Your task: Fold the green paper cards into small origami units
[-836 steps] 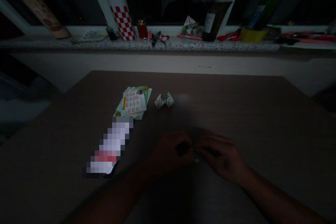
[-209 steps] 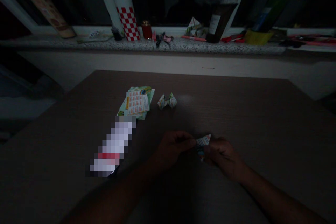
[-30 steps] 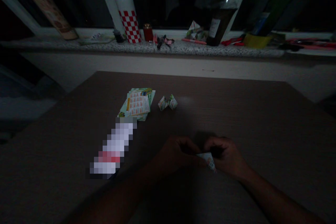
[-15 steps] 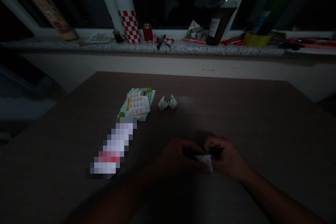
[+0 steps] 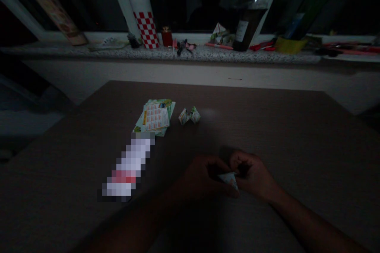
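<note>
Low in the view, to the right of centre, a small folded piece of paper [image 5: 229,179] with a light printed face shows a triangular shape. My left hand [image 5: 206,178] pinches it from the left, thumb along its lower edge. My right hand [image 5: 251,174] closes on its right corner with curled fingers. The far side of the paper is hidden by my fingers, and the light is dim. Beyond my hands stand two small folded paper pieces [image 5: 189,115], side by side on the table.
Left of the folded pieces lies a stack of printed cards [image 5: 156,118]. Nearer is a blurred-out long object [image 5: 130,166] on the brown table [image 5: 267,126]. Along the windowsill [image 5: 118,53] stand a checkered bottle [image 5: 145,16], a red jar [image 5: 166,36], a dark cup [image 5: 245,31] and a green bottle [image 5: 311,4].
The folded paper has shifted slightly left and turned a little between my fingers. Both hands keep hold of it, and my left thumb now shows at its lower tip.
</note>
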Demonstrator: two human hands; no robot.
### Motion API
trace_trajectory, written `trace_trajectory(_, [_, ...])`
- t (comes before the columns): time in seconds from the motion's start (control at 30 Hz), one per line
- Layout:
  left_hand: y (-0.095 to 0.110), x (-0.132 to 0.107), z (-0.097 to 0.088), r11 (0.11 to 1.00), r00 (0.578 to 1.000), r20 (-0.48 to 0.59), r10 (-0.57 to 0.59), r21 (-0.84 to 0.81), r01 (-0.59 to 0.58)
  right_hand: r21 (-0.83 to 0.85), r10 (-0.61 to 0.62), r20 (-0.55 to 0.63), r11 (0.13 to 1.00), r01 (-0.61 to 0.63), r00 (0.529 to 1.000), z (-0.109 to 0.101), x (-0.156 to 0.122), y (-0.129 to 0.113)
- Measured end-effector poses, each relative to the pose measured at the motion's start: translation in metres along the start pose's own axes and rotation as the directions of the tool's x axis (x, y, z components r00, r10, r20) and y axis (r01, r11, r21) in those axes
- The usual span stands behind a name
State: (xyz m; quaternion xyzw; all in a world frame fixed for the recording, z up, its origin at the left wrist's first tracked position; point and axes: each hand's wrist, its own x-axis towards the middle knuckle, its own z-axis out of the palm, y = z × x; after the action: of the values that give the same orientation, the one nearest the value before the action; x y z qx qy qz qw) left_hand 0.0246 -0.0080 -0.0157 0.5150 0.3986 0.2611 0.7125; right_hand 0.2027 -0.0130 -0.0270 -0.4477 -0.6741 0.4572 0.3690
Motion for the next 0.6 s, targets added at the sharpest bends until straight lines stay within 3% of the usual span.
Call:
trace_trajectory(0.3, [-0.0019,0.0021,0.0002,0.999,1.0,-0.001,0.014,-0.044,-0.014,-0.003,-0.005,0.0,1.0,0.005,1.0,0.002,0.0013,0.0001])
trace_trajectory(0.6, [0.0031,-0.0006,-0.0006,0.997,0.999,0.012,0.04,0.06,-0.04,0.025,0.02,-0.006,0.999,-0.02,1.0,0.003,0.0012,-0.0006])
